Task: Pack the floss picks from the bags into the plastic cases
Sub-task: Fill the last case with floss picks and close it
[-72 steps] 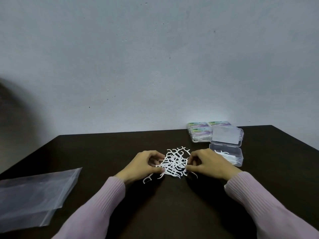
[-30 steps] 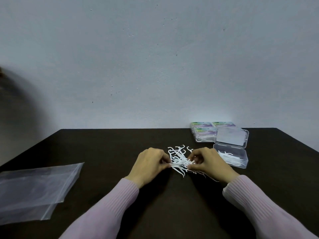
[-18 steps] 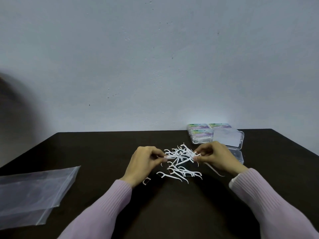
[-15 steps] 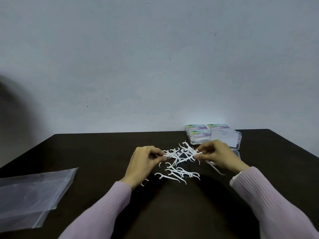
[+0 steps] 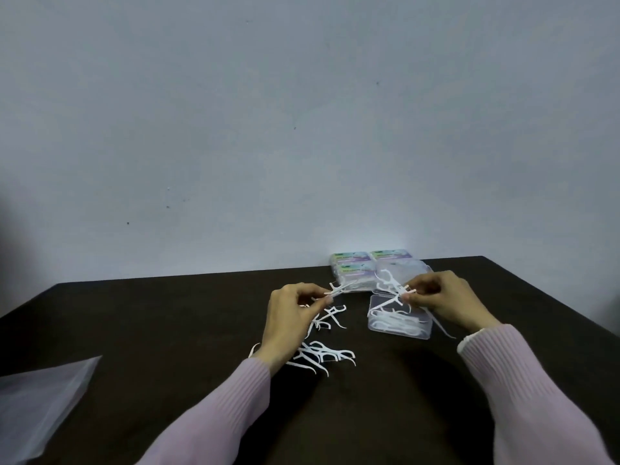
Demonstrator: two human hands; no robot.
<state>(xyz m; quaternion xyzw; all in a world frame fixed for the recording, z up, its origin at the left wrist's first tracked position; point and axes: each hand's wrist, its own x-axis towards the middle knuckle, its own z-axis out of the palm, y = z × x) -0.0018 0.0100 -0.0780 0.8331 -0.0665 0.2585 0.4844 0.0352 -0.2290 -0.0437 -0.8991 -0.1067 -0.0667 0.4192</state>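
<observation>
Grey wall (image 5: 302, 112) fills the upper half of the view; below it a dark table (image 5: 167, 330) holds everything. At 8 o'clock a clear bag (image 5: 40, 404) lies flat and looks emptied, cut off by the frame edge.

At 1 o'clock from table centre, closed cases (image 5: 355, 268) with coloured labels sit against the wall, apparently finished; how many there are, and whether they are stacked, is hard to tell. Just in front of them the open case (image 5: 399, 325) holds a layer of picks and is, I judge, only partly full. Its lid is mostly hidden behind the right hand.

Right hand (image 5: 446, 298) pinches a small bunch of picks (image 5: 391, 290) right above the open case. Left hand (image 5: 290, 313) pinches a few picks (image 5: 335, 290) at 12 o'clock from the loose picks (image 5: 322, 355) on the table; some of those lie hidden under the left hand and wrist.

My judgement: several cases done, one in progress, with the held bunches and the loose picks still to go in. Counts in either hand cannot be read.
</observation>
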